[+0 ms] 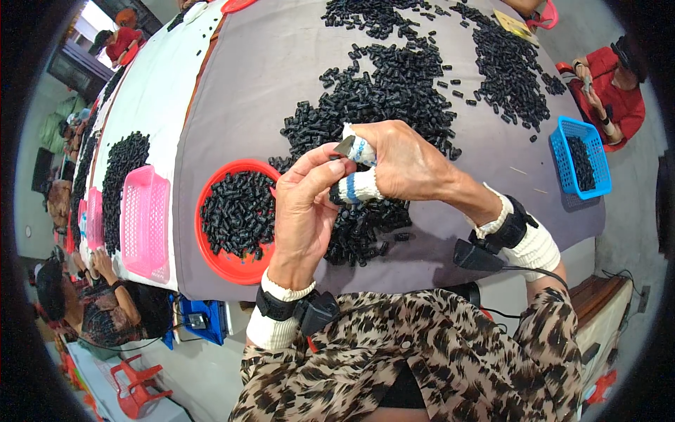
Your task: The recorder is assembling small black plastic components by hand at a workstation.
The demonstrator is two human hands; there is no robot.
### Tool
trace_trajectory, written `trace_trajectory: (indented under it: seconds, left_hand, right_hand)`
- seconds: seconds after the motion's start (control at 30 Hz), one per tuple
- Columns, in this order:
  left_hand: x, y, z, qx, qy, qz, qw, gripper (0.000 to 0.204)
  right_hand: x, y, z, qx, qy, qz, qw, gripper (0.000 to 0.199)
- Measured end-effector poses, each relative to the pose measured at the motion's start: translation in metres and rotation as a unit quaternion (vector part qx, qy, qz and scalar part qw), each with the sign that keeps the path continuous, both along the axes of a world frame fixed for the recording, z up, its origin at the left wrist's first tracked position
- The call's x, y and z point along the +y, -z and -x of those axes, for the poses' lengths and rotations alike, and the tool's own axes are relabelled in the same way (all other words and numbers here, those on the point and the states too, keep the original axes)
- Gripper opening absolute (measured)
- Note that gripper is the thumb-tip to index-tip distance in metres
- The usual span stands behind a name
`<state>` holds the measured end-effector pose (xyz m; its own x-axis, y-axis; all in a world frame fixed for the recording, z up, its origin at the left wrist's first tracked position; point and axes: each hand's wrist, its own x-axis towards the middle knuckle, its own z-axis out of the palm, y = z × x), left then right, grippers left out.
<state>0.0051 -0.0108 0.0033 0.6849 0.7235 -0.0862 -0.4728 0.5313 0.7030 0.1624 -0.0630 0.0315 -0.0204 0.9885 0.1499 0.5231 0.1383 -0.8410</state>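
Note:
My left hand (304,211) is closed in a pinch, thumb and fingertips pressed on a small black piece that is mostly hidden. Right against it, my right hand (411,162) grips a small pointed metal blade (344,145). White wrapping with blue marks covers the thumb and a finger of that hand. Both hands meet above a large heap of short black cylindrical pieces (380,91). To the left of my left hand, a round red basin (204,243) holds many more of these pieces.
A blue basket (601,158) with black pieces stands at the right edge of the grey-covered table (239,91), near a person in red (622,105). Another heap (510,70) lies far right. Pink baskets (146,232) stand on a white-covered table at left, where other people sit.

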Motion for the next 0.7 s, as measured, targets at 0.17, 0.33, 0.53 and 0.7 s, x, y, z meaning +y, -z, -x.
trace_trajectory:
  seconds: [0.17,0.33,0.53,0.7]
  left_hand:
    - [-0.003,0.001,0.002,-0.027,-0.001,0.022,0.999,0.023]
    - [0.002,0.008,0.006,-0.020,0.027,0.025,0.999,0.023]
    - [0.006,0.008,0.006,-0.050,-0.009,0.053,0.997,0.023]
    - [0.001,0.002,0.003,-0.024,-0.011,0.054,0.998,0.024]
  right_hand:
    - [0.003,0.001,0.001,0.046,0.030,0.003,0.998,0.034]
    - [0.001,0.001,-0.003,0.028,0.022,0.011,0.999,0.036]
    - [0.001,0.011,0.001,0.037,0.000,-0.029,0.999,0.039]
    - [0.005,0.007,0.002,0.003,-0.006,0.000,1.000,0.043]
